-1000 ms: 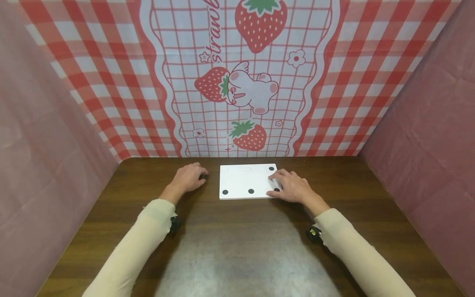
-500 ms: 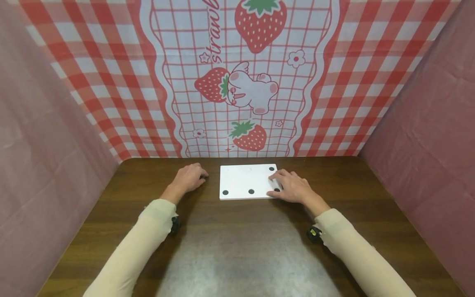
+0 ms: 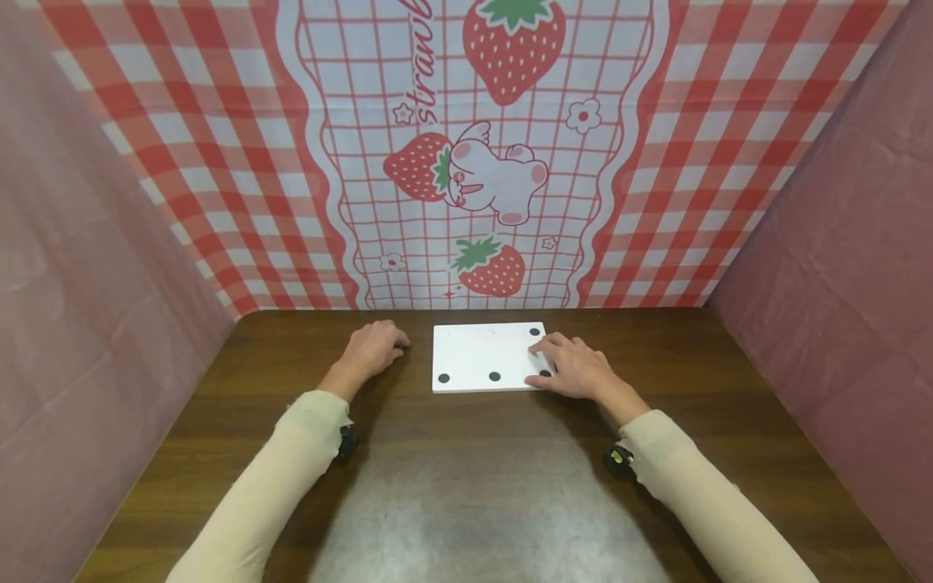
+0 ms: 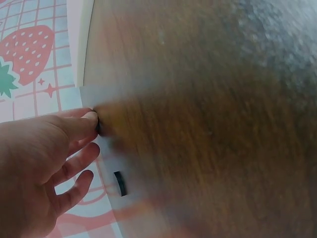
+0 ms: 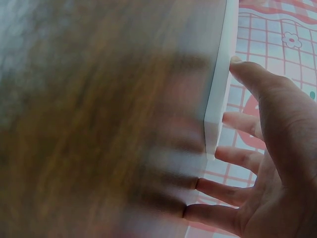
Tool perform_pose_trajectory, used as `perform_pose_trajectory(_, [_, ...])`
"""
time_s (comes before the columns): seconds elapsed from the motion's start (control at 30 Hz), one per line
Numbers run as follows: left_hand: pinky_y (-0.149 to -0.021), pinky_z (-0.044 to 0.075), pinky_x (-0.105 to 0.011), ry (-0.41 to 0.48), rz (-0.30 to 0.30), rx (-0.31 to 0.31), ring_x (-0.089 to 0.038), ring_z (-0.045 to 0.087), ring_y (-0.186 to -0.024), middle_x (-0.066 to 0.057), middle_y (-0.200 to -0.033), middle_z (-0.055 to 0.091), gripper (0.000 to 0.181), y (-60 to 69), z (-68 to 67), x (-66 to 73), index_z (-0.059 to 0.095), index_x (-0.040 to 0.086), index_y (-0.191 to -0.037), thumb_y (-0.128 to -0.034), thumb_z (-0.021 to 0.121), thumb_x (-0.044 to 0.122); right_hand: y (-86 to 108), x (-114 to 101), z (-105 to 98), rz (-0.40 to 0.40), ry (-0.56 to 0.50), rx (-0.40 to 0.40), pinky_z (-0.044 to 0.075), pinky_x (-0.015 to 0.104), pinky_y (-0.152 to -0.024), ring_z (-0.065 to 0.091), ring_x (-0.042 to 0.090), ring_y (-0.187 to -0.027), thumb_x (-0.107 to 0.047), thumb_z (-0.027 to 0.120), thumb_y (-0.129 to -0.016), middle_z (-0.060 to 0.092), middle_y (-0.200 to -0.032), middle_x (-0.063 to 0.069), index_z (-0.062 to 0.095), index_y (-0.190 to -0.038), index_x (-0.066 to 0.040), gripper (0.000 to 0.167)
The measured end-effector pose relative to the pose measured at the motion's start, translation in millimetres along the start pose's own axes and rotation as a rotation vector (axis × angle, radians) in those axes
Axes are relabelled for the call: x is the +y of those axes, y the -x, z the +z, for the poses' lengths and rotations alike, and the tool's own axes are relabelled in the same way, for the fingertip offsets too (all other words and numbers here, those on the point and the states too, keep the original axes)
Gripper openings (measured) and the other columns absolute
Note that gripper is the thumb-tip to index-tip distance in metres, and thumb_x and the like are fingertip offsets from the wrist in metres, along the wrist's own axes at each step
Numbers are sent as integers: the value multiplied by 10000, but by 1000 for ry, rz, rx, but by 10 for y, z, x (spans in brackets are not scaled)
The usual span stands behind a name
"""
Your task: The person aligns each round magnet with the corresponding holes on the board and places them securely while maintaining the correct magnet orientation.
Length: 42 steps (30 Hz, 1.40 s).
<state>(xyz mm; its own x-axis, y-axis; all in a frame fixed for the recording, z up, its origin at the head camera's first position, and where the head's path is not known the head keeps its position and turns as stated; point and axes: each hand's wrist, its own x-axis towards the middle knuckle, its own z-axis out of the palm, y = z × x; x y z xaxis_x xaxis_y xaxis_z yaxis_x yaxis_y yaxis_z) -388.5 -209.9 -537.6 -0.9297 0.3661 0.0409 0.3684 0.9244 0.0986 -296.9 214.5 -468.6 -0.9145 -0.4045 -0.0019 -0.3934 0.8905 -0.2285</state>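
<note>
The white board [image 3: 477, 354] is lying long-ways from left to right by the far edge of the desk [image 3: 466, 478], just right of the left hand [image 3: 372, 348], which is pinching a small black piece [image 4: 98, 126], while the closer right hand [image 3: 576, 368] is touching the board's right end, fingers spread wide.

Brown wood-grain table [image 3: 466, 470], glossy toward near side. Red-and-white checked, strawberry-print cloth [image 3: 503, 186] upright behind. Creased pink fabric left sheet [image 3: 87, 283], matching right sheet [image 3: 838, 267].
</note>
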Motion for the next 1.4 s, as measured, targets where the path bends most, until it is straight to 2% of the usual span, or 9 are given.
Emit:
perform_pose_trajectory(0.17, [-1059,641,-570,0,-2,6,-319,752,-1299,-62,-1356,812,269,-7,23,-3,852,236,-1309,-1043,820,248,7,-1,5,-2,2,-2,585,542,-826,638,416,-1241,-618,781,-990,618,-1597,195,673,-1533,-184,703])
perform_pose_trajectory(0.4, [-1092,627,-566,26,-21,0,-335,734,-1325,-87,-1364,797,247,102,-112,123,841,214,-1298,-1055,798,213,28,-15,-6,6,-3,-6,600,587,-889,630,424,-1281,-607,775,-998,604,-1621,192,662,-1546,-186,700])
perform_pose_trajectory(0.57, [-1085,628,-574,24,-32,-8,-344,737,-1306,-90,-1356,784,247,54,-44,81,823,207,-1306,-1063,789,242,25,-9,-6,6,-2,-6,599,586,-894,629,421,-1280,-609,775,-997,604,-1620,190,660,-1548,-186,704])
perform_pose_trajectory(0.7, [-1050,642,-553,5,-20,-1,-332,748,-1258,-84,-1324,781,233,73,-59,99,811,205,-1301,-1074,769,241,25,-11,-11,5,-3,-6,600,590,-901,629,417,-1283,-611,774,-998,604,-1622,184,662,-1548,-187,703])
perform_pose_trajectory(0.9, [-995,650,-575,10,-16,-10,-348,759,-1185,-106,-1272,791,191,223,-335,297,816,168,-1246,-1060,775,184,24,-8,-11,3,-4,-8,603,596,-907,632,414,-1281,-613,774,-998,609,-1619,178,666,-1544,-188,701])
perform_pose_trajectory(1.03, [-1030,643,-580,19,-20,-36,-365,753,-1216,-132,-1289,786,198,328,-523,429,813,137,-1254,-1063,761,144,21,-8,-9,3,-2,-8,601,600,-914,632,416,-1289,-614,773,-999,608,-1620,175,664,-1546,-190,700])
perform_pose_trajectory(1.1, [-1027,644,-573,13,-15,-29,-372,750,-1218,-138,-1292,782,207,287,-445,375,811,135,-1259,-1058,763,143,23,-10,-12,3,-3,-8,601,605,-916,633,420,-1294,-613,774,-999,609,-1618,176,664,-1545,-190,700])
perform_pose_trajectory(1.27, [-1027,643,-564,3,3,7,-350,751,-1217,-96,-1305,778,218,112,-104,121,818,198,-1273,-1062,763,204,19,-4,-8,3,-1,-7,602,604,-907,636,420,-1290,-616,771,-1000,612,-1612,177,666,-1542,-190,697])
perform_pose_trajectory(1.4, [-1024,652,-544,-18,17,17,-321,761,-1220,-62,-1312,780,229,65,-29,50,824,228,-1289,-1070,762,250,13,0,-1,5,4,-9,604,593,-896,636,410,-1276,-626,768,-998,614,-1610,174,666,-1541,-193,702])
